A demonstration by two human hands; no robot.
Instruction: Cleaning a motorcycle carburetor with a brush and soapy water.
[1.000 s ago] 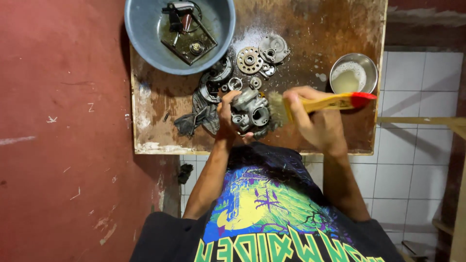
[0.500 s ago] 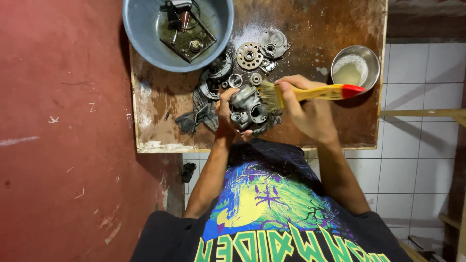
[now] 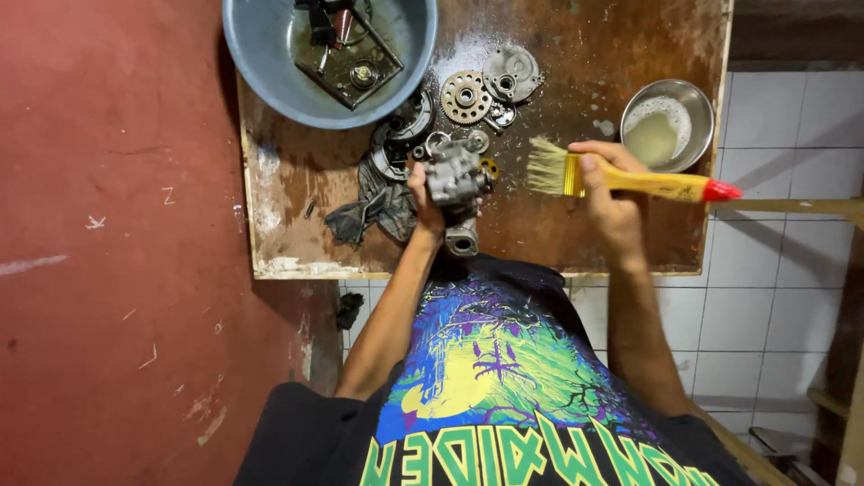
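Red wall and white tile frame a stained brown wooden surface [image 3: 558, 234]. At its middle the left hand [image 3: 423, 193] is closed around a grey cast-metal engine part [image 3: 456, 184], lifted just above the wood. Right of that part, apart from it, the right hand [image 3: 607, 193] pinches a yellow-handled, red-tipped paintbrush [image 3: 630, 180]. Beyond the part lie toothed steel gears [image 3: 466, 95], with a round grey-blue plastic basin [image 3: 270, 63] to its far left and a small steel bowl of cloudy liquid [image 3: 666, 126] to its far right. The part looks heavy, rigid and oily-slick; its broad body seems the safest hold.

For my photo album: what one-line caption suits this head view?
Left hand grips a greasy metal part while right hand holds a yellow brush beside it.
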